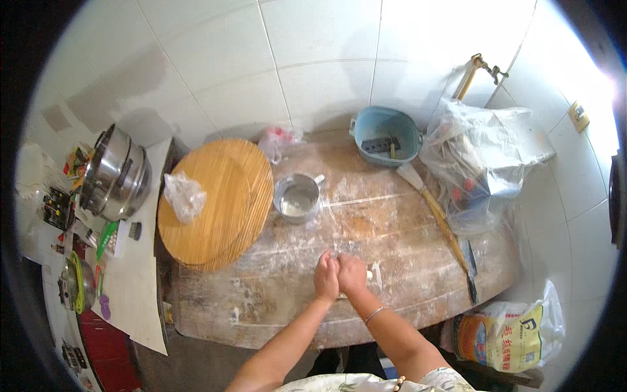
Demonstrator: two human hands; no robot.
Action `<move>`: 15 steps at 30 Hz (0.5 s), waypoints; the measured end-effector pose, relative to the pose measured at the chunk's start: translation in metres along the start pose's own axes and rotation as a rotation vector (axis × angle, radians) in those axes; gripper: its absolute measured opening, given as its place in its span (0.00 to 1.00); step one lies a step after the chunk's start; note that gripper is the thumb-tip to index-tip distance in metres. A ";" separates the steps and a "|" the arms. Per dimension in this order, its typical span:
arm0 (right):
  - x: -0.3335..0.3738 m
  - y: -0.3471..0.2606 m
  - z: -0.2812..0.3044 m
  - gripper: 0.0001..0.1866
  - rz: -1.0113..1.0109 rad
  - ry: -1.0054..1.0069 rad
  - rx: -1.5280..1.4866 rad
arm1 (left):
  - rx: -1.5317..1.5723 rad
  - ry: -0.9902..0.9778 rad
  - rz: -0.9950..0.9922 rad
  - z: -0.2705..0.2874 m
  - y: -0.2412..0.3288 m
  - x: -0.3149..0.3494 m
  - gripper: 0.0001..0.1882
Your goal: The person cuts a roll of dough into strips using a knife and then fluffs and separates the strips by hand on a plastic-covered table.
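Over the near middle of the floury wooden table, my left hand [326, 277] and my right hand [353, 274] are pressed together, fingers closed. Whatever may be between the palms is hidden. A small white lump [369, 274], perhaps dough, shows just right of my right hand, and there are pale floury smears around it. Farther off, beyond both hands, stands a metal mug [298, 198] with a handle on its right and something whitish at the bottom.
On the wooden table [274, 287], a round wooden lid [225, 202] bearing a crumpled plastic bag [185, 197] lies left. A blue-grey basin [385, 134] is at the back. Rightward are a long-handled brush [434, 209], a knife [471, 268], plastic-covered things [483, 157] and a flour sack [503, 336].
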State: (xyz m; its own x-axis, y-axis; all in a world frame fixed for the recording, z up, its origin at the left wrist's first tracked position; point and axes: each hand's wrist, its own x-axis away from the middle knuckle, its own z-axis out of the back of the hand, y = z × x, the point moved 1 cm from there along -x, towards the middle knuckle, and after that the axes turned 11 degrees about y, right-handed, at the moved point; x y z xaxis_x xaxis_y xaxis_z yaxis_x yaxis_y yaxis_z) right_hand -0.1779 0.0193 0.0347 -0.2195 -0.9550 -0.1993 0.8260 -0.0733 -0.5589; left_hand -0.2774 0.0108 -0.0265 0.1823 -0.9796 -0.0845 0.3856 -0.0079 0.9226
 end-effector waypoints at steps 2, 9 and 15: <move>0.053 0.017 -0.016 0.13 0.234 0.224 -0.005 | -0.045 0.065 0.013 0.014 0.034 0.030 0.27; 0.056 0.037 -0.030 0.10 0.126 0.135 0.069 | -0.312 -0.074 -0.491 0.027 0.042 0.018 0.28; -0.020 0.038 -0.048 0.09 -0.028 0.135 0.061 | -0.212 0.003 -0.267 -0.009 0.039 -0.045 0.27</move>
State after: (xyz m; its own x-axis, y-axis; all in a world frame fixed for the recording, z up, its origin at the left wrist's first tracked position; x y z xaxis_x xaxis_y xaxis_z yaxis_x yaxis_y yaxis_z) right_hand -0.1675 0.0496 -0.0210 -0.3075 -0.9053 -0.2932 0.8477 -0.1205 -0.5167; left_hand -0.2621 0.0568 0.0100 0.0520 -0.9481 -0.3138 0.5993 -0.2218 0.7692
